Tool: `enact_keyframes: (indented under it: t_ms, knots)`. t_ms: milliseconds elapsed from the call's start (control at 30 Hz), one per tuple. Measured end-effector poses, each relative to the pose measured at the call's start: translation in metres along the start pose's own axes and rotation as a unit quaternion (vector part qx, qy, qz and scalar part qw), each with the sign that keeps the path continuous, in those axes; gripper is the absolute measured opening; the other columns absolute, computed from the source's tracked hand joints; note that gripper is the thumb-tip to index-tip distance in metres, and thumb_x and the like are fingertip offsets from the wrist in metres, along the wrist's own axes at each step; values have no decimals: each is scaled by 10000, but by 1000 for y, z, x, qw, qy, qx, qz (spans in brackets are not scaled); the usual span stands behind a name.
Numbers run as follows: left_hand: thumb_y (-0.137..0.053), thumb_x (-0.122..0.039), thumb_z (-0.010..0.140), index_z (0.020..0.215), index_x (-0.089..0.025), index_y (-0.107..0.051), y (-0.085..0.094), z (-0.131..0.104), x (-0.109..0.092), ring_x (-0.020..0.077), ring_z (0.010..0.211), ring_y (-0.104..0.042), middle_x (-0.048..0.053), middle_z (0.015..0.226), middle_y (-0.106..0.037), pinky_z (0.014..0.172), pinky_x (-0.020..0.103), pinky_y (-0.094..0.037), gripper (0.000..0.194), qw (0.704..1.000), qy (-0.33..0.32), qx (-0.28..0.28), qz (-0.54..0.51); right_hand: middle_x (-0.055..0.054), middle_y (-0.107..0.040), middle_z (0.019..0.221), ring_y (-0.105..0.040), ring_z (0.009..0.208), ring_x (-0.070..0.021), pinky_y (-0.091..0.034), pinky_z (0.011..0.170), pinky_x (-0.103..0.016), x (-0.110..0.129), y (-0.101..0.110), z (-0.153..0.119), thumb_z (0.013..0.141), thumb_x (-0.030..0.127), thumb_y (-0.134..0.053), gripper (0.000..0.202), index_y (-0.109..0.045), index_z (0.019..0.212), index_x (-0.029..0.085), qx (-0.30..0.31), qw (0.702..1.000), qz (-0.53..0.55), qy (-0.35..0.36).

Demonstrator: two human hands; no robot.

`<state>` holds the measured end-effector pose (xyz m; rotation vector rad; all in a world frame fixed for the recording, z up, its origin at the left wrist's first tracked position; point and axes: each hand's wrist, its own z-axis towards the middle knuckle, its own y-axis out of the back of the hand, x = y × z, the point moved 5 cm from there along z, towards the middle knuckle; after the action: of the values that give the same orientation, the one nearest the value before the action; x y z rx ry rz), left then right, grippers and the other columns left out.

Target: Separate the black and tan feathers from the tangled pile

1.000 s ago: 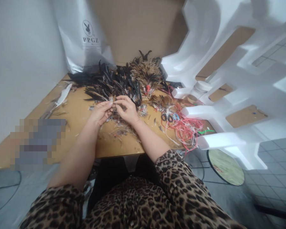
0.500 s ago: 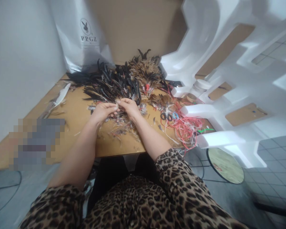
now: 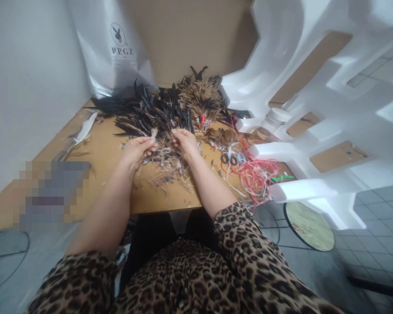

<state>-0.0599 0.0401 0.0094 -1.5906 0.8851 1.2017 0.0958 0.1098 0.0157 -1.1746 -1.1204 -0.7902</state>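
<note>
Pale, downy feather tuft (image 3: 153,132) stands just above the fingertips of your left hand (image 3: 140,151), near the centre of the frame in the head view. You grasp it low, between thumb and fingers, probably so that its fluffy end sits free of your grip and easy to see. Your right hand (image 3: 186,143), just beside and apart from it, has thumb and forefinger drawn near each other; you may have a small piece between them, but I cannot tell. Both wrists hang over the front half of the tan wooden table (image 3: 101,146), which seems to suit close finger work above the litter of loose feather scraps (image 3: 163,179).

Right behind your fingers, the heap of long black feathers (image 3: 157,109) fills the middle, perhaps laid there for short reaches. A bushy brown feather bundle (image 3: 201,96) sits against its right side. At centre right, black finger loops (image 3: 225,158), seemingly scissor handles, lie beside tangled pinkish-red plastic string (image 3: 257,174), which could snag them. Angular white foam blocks (image 3: 301,192) crowd the right edge, limiting room there. A white printed plastic bag (image 3: 127,74) backs the upper left; below it lies a single white feather (image 3: 86,127).
</note>
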Motion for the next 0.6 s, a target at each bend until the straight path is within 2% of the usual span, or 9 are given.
enact_keyframes:
  t_ms: [100,200,367,533,600]
  knots:
    - [-674,-145,672,735,-107,-653,5,1,-2,54,496,-573,37,635,-660,422,116,-401,76,999,-1,-28,-39,55,-540,562,-427,475,-50,-363,502,-189,6,9,6,697,316,-645,172,-590,727,156,-7,995,-85,59]
    - [-663,-147,686,737,-109,-635,8,2,-3,60,515,-589,40,665,-665,436,122,-418,69,997,-3,-54,-56,19,-620,705,-530,627,-85,-440,650,-225,7,9,8,710,216,-598,120,-638,798,145,21,964,-234,127]
    - [-677,-163,687,738,-110,-622,10,3,-1,64,540,-602,48,706,-671,466,128,-436,91,996,0,-71,-58,-44,-634,942,-560,870,-153,-436,845,-301,5,-4,-2,757,173,-537,208,-676,912,167,34,854,-474,213]
    - [-687,-176,683,735,-110,-628,10,5,2,59,532,-589,50,706,-668,456,126,-422,102,996,-5,-63,-56,-65,-578,1163,-456,1089,-215,-365,939,-370,8,-24,-6,830,153,-474,298,-663,1049,228,49,763,-584,273]
    - [-680,-167,685,730,-109,-631,9,4,2,56,522,-580,44,688,-663,450,124,-416,88,996,-3,-63,-57,-62,-573,1193,-420,1128,-241,-344,936,-414,6,-30,-5,854,169,-454,295,-663,1045,252,61,729,-619,285]
